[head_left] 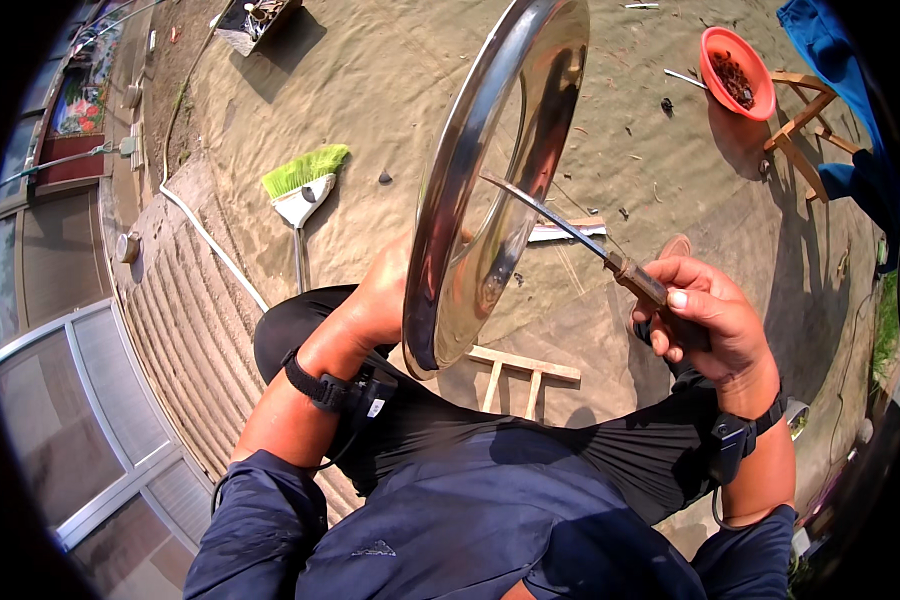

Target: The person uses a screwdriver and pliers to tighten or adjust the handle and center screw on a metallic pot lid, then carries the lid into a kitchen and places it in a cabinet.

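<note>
A large round, shiny metal piece [432, 235] with a raised rim stands on edge in front of me, its surface mirroring its surroundings. My left hand [390, 285] holds it up from its left side; most of the fingers are hidden behind it. My right hand [712, 312] is closed around the brown handle of a slim hand tool [555, 217] with a narrow metal blade, thumb on top. The blade points up and left, its bent tip over the round piece's inner side; whether it touches cannot be made out.
A green-bristled broom [305, 185] lies left on the ground sheet. Beyond are a red-orange basin [738, 75] of dark bits, a wooden stool [805, 130] with blue cloth, and a box [255, 22]. A wooden frame [525, 365] sits below me; a pale hose [210, 240] runs left.
</note>
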